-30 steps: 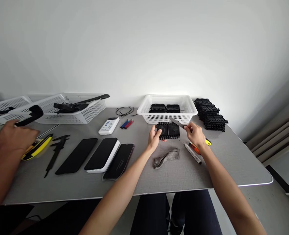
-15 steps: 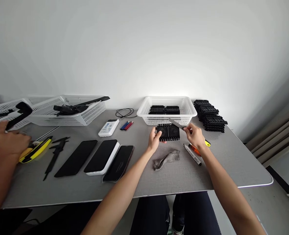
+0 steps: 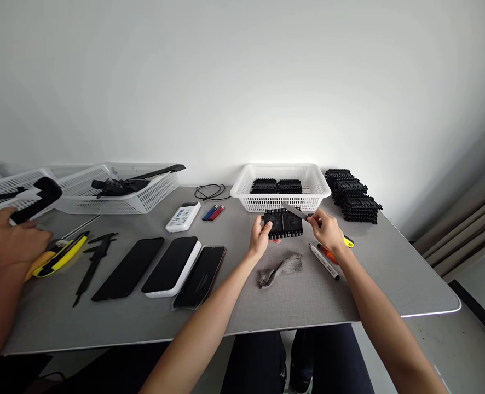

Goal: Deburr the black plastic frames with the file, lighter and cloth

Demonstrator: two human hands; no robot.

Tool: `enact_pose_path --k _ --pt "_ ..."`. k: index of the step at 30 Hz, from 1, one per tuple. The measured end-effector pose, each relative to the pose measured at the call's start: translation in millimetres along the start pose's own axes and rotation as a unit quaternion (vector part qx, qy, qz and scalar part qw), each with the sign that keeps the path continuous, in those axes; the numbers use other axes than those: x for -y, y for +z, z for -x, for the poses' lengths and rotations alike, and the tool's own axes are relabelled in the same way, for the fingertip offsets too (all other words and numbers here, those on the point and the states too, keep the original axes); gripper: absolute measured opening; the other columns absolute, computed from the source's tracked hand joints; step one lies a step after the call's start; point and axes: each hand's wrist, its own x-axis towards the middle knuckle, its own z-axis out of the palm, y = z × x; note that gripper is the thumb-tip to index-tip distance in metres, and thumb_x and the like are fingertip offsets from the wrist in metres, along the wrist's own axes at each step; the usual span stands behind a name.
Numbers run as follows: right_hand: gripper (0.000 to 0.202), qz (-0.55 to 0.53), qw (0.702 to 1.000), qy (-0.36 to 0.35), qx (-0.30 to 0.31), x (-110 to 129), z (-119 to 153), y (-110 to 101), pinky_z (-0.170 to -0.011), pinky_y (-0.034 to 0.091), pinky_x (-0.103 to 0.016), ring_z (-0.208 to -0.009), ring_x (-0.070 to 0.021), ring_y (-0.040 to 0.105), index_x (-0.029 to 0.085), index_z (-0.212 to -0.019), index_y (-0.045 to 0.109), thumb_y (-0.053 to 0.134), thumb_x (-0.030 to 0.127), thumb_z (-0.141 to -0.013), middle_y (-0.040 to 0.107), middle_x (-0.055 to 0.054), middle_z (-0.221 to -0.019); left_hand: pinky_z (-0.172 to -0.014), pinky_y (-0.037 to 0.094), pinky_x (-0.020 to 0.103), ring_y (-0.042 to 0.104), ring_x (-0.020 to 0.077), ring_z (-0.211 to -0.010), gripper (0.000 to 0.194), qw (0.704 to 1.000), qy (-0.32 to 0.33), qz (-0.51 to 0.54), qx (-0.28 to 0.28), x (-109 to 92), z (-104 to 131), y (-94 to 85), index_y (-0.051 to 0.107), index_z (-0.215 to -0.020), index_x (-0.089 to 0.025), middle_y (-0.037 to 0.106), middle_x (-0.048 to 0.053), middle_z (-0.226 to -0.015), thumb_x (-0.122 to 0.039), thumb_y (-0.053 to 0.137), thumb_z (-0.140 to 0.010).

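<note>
My left hand (image 3: 259, 236) grips the left end of a black ridged plastic part (image 3: 284, 223), lifted above the table in front of a white basket (image 3: 281, 205). Pinched in my right hand (image 3: 324, 227) is a thin grey blade (image 3: 294, 210), which points left over the part's upper edge. Whether the blade touches the part I cannot tell. Similar black parts (image 3: 289, 186) lie inside the basket. Below my hands a crumpled grey cloth (image 3: 280, 269) rests on the table. A white marker (image 3: 323, 262) and an orange tool (image 3: 327, 253) lie beside my right wrist.
Stacked black parts (image 3: 357, 200) stand right of the basket. Leftward lie lighters (image 3: 213, 213), a white power bank (image 3: 183, 216), several dark phone-like slabs (image 3: 172, 265), a caliper (image 3: 93, 265) and a yellow tool (image 3: 62, 256). Another person's hand (image 3: 15, 241) holds a black piece at far left.
The whole view has shifted slightly. My hands keep almost the same pose on the part and blade. At the left, the other person's black piece has moved a little.
</note>
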Motion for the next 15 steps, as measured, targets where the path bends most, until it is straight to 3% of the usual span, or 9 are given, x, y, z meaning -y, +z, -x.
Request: enact_pose_path --k 6,10,15 --pt "0.019 -0.015 1.000 0.004 -0.001 -1.2 0.0 -0.1 -0.054 0.034 -0.025 -0.073 -0.0201 0.063 0.025 -0.078 0.054 0.052 0.038 -0.091 0.069 -0.003 -0.081 -0.046 0.061 0.033 0.048 0.0096 -0.054 0.060 1.000 -0.007 0.013 -0.007 -2.2 1.3 -0.1 0.051 -0.119 -0.020 0.045 -0.005 -0.073 -0.052 0.073 -0.074" --pt "0.021 -0.021 0.999 0.025 -0.035 -4.7 -1.6 -1.6 -0.055 0.035 -0.026 -0.075 -0.0215 0.064 0.024 -0.080 0.054 0.048 0.038 -0.093 0.068 -0.005 -0.083 -0.047 0.061 0.031 0.052 0.0097 -0.057 0.050 1.000 0.000 0.024 -0.012 -3.6 1.7 1.3 0.050 -0.110 -0.021 0.048 -0.004 -0.078 -0.050 0.073 -0.075" --pt "0.025 -0.048 0.997 0.016 -0.054 -0.8 -3.2 -3.0 -0.064 0.043 -0.029 -0.076 -0.0208 0.064 0.022 -0.097 0.057 0.051 0.045 -0.091 0.069 -0.006 -0.090 -0.044 0.057 0.029 0.059 0.0097 -0.051 0.045 0.999 -0.001 0.033 0.002 -5.6 4.0 7.1 0.043 -0.106 -0.022 0.058 -0.001 -0.087 -0.050 0.067 -0.080"
